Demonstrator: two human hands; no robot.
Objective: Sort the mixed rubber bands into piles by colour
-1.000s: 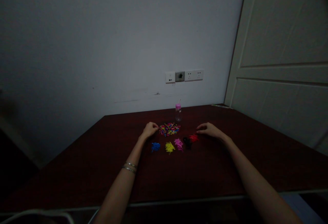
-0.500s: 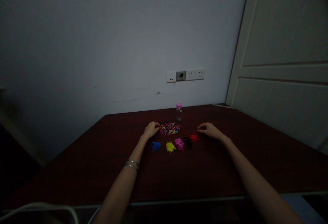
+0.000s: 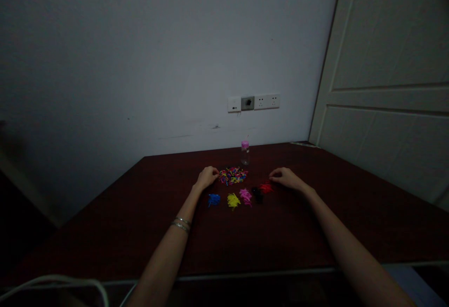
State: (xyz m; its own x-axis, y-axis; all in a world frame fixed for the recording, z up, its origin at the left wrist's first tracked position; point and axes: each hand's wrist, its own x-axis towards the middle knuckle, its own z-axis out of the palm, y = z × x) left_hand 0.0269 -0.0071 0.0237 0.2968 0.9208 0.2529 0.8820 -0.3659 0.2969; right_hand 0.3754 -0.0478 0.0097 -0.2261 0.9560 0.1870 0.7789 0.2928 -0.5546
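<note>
On a dark red table (image 3: 140, 222) lies a mixed heap of small coloured pieces (image 3: 233, 175). In front of it sit small sorted piles: blue (image 3: 213, 199), yellow (image 3: 232, 200), pink (image 3: 245, 196), black (image 3: 257, 194) and red (image 3: 266, 187). My left hand (image 3: 207, 176) rests with curled fingers at the left edge of the mixed heap, fingertips touching it. My right hand (image 3: 286, 178) lies beside the red pile with its fingers bent together. What either hand pinches is too small to make out.
A small clear bottle with a pink cap (image 3: 245, 152) stands behind the heap. The wall carries a row of sockets (image 3: 253, 103). A white door (image 3: 389, 87) is at the right. A white cable (image 3: 52, 282) runs along the near left edge.
The view has shifted slightly. My left hand has crept a little closer to the mixed heap; my right hand stays beside the red pile.
</note>
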